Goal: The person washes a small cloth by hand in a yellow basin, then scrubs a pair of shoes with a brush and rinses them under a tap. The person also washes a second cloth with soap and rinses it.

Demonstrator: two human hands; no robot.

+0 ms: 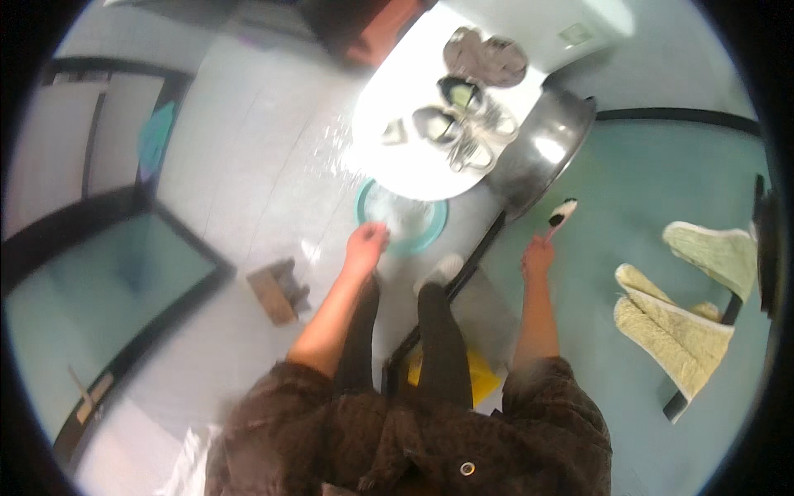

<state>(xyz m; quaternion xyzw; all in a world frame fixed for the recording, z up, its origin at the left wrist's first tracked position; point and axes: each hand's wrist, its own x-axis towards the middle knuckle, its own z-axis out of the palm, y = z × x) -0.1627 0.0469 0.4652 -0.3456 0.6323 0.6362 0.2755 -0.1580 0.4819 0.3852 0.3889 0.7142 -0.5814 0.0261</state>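
Note:
My right hand (537,255) grips the pink handle of a scrubbing brush (563,212), whose head has white and black bristles and points up and away from me. Above the near-left rim of a teal plastic basin (438,230), my left hand (366,249) is loosely curled, and nothing shows in it. Pale, foamy-looking liquid fills the basin on the floor. Beyond it, a pair of sneakers (462,127) rests on a white surface (397,167). Their insides look pale green. A small pale block (393,132) lies left of them, possibly soap.
Brown crumpled cloth or footwear (486,57) lies behind the sneakers. A shiny metal sink or tub (539,149) borders the white surface. Yellow towels (673,335) hang on a bar at right. A small wooden stool (276,291) stands left of my legs. Something yellow (484,375) is behind them.

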